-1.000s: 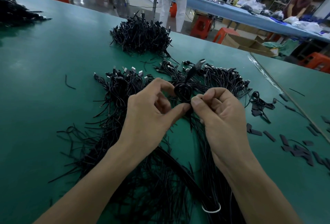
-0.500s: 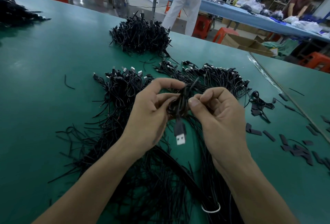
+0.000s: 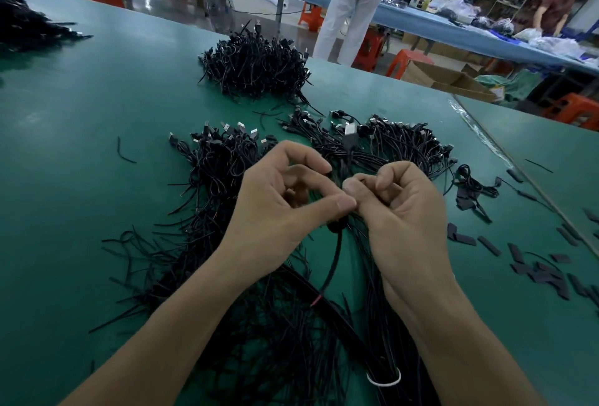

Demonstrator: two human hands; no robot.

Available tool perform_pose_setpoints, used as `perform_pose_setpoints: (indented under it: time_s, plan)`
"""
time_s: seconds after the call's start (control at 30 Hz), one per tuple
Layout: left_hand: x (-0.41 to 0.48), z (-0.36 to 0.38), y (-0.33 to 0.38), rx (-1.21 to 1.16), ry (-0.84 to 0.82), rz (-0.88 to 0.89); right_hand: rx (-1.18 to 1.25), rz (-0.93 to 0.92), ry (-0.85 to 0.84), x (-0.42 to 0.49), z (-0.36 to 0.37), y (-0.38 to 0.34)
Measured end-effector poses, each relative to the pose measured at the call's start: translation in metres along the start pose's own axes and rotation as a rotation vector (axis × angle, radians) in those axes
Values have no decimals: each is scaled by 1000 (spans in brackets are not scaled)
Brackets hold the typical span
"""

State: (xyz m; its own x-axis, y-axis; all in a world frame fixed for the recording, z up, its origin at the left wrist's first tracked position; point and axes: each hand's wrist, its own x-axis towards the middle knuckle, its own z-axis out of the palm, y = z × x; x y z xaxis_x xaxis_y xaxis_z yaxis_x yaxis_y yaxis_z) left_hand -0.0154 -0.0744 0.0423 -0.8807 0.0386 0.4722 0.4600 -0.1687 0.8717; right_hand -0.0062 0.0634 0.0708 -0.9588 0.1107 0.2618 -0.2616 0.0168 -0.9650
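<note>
**Asker:** Cable (image 3: 334, 256), black and thin: where is it?

**Operator:** I see it held between both hands, just above the green table (image 3: 81, 97). Its USB plug (image 3: 349, 133) points up and away from me. Its loose tail hangs down to a red-marked end (image 3: 316, 302).

**Asker:** And the grip?

**Operator:** On the left hand (image 3: 285, 201), thumb and forefinger curl in and pinch the cable where it bunches into a small loop. The right hand (image 3: 402, 211) has its fingers curled too and pinches the same spot. Both grips are clenched on the cable, and the hands touch at the thumbs.

**Asker:** What lies around it?

**Operator:** Under the forearms runs a long bundle of black cables (image 3: 275, 341), bound near me by a white tie (image 3: 384, 380). Farther off on the table sits a heap of coiled cables (image 3: 256, 62). To the right, short black strips (image 3: 534, 271) lie scattered.
</note>
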Motion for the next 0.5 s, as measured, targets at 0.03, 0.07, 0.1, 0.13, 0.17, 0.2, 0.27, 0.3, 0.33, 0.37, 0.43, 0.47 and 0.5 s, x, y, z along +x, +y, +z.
perform_pose_setpoints:
  time_s: [0.03, 0.07, 0.1, 0.13, 0.17, 0.2, 0.27, 0.3, 0.33, 0.37, 0.43, 0.47, 0.5]
  plan:
    - [0, -1, -1, 39, 1, -4, -11, -26, 0, 0, -1, 0]
    - [1, -2, -2, 74, 13, -13, -23, -53, -7, 0, -1, -1]
    - [1, -4, -3, 93, 28, -34, -28, -76, -20, 0, -1, -2]
    - [2, -5, -4, 97, 41, -66, -21, -92, -35, -1, 0, -2]
    - [2, -7, -6, 97, 47, -103, -5, -101, -51, -2, 1, -2]
    - [2, -7, -6, 99, 47, -142, 12, -105, -66, -3, 2, -2]
    - [2, -8, -5, 73, 43, -226, 37, -104, -86, -4, 3, -1]
    - [1, -8, -5, 48, 42, -261, 47, -95, -91, -4, 3, -1]
    - [1, -8, -4, 27, 34, -284, 57, -78, -90, -3, 3, 0]
    - [0, -8, -3, 9, 24, -297, 66, -57, -86, -3, 3, 1]
    - [0, -7, -3, -41, 18, -312, 82, -11, -88, -2, 2, 0]
    - [0, -6, -3, -68, 19, -316, 97, 11, -106, -1, 1, -1]
    - [1, -6, -3, -86, 19, -314, 116, 32, -127, 0, 0, -2]
